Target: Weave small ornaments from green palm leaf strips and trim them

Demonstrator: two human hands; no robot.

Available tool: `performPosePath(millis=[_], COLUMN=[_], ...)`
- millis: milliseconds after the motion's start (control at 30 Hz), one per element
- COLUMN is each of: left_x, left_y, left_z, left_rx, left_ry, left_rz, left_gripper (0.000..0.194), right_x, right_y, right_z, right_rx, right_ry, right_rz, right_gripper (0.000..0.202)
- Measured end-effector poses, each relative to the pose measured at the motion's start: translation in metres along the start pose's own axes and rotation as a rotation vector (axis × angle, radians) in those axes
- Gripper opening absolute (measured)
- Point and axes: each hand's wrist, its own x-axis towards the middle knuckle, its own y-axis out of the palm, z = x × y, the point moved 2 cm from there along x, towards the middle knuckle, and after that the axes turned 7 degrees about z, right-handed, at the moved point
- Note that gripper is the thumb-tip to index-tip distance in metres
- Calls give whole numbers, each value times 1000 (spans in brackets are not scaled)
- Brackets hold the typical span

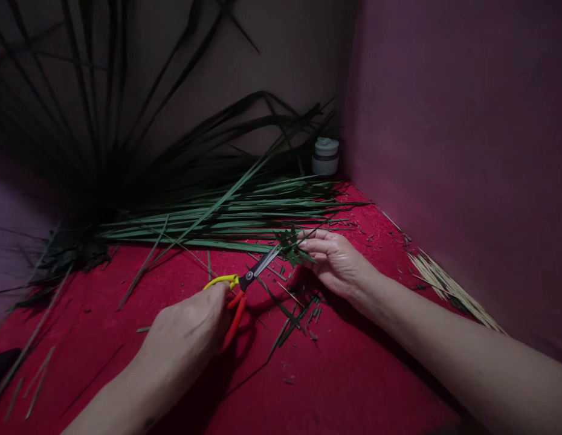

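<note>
My left hand (190,326) is closed around the handles of a pair of scissors (248,277) with one yellow and one orange-red loop. Their dark blades point up and to the right, the tips at the edge of a small woven green leaf piece (292,246) with pointed ends. That piece is pinched between the thumb and fingers of my right hand (333,260), above the red surface. Whether the blades touch the leaf is hard to make out. Beneath lie cut green strips (290,320) and small trimmings.
Long green leaf strips (226,211) lie in a pile behind my hands, with dark fronds (100,121) against the wall. A white lidded jar (325,157) stands in the corner. Pale thin sticks (453,290) lie along the right wall on the red cloth (353,374).
</note>
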Motion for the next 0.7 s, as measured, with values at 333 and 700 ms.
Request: performPosePath(millis=[333,700], left_x=[0,-1], left_y=[1,8], left_z=[-1,4], left_rx=[-44,-96], left_ry=[1,25], left_rz=[51,24], left_gripper=[20,29], right_x=[0,-1], right_y=[1,1], right_z=[1,-1], right_rx=[-15,-31], right_ry=[-23,-28], right_rz=[12,19], right_gripper=[17,18])
